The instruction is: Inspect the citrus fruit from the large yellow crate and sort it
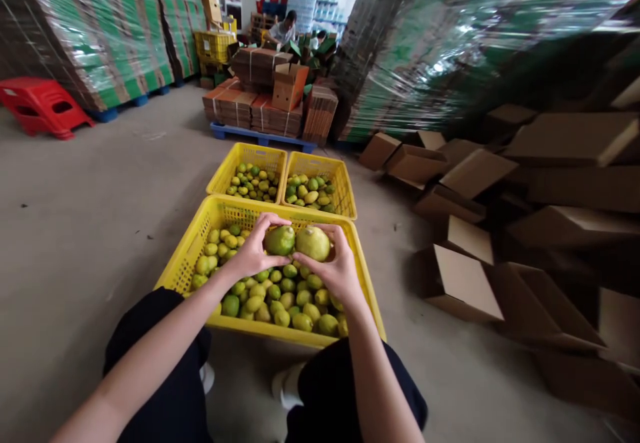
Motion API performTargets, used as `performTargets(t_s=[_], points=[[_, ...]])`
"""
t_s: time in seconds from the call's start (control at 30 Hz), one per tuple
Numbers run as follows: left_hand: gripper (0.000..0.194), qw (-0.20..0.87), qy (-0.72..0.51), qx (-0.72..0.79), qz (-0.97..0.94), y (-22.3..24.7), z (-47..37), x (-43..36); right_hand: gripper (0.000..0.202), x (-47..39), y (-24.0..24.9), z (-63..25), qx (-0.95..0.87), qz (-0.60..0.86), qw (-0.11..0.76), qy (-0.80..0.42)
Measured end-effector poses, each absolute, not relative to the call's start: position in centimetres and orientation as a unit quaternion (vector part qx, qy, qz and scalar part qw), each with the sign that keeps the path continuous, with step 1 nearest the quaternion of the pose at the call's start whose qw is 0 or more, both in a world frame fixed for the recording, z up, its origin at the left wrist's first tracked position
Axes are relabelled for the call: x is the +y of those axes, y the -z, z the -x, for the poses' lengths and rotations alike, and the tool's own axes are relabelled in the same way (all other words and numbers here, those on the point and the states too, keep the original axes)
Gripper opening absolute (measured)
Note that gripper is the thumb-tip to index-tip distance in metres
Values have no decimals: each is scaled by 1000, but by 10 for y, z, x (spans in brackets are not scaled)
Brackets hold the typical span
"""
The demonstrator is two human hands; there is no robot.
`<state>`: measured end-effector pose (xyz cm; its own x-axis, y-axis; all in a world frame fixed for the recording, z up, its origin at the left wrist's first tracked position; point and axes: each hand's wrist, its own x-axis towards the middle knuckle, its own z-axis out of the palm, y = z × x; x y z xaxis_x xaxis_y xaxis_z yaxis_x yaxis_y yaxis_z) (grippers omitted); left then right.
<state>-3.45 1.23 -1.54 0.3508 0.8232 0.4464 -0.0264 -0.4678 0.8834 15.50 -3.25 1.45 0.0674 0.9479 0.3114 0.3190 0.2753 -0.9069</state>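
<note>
My left hand (257, 249) grips a green fruit (280, 240) between thumb and fingers. Right beside it, my right hand (337, 263) holds a larger yellow-green fruit (313, 243) in the same way. Both fruits are raised above a large yellow crate (173, 266) between my knees. Inside that crate lie several green and yellow lemons (287, 299). Behind it stand two smaller-looking yellow crates, the left one (220, 173) and the right one (346, 189), each with more such fruit at the bottom.
Open cardboard boxes (465, 283) are heaped on the right. A blue pallet (263, 137) bears flattened cartons (235, 106). A red stool (45, 106) stands at the left, near wrapped green stacks (105, 29). A person (284, 29) is in the background.
</note>
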Motion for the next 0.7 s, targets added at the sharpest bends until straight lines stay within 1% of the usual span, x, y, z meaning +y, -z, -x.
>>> performTargets(t_s=[0.1,0.17,0.27,0.33,0.43,0.5,0.57,0.7], points=[[61,438,-494,292,-692,13,35,10,57,-30,-15,-160,-608,493,519,-345],[62,461,-504,297,-667,10,34,8,58,-29,-13,-162,-593,487,527,-364],[65,571,-507,279,-582,6,30,6,58,-30,-13,-160,-561,499,543,-374],[63,660,-520,256,-478,2,28,6,56,-30,-16,-157,-520,515,560,-389],[49,769,-525,223,-289,-5,27,8,45,-28,-21,-154,-415,512,603,-450],[34,815,-504,217,-187,-8,29,11,38,-25,-24,-154,-334,480,629,-512],[23,843,-475,224,-118,-9,32,14,35,-22,-25,-154,-272,448,628,-575],[26,874,-423,237,-39,-4,38,20,38,-21,-23,-151,-252,443,567,-647]])
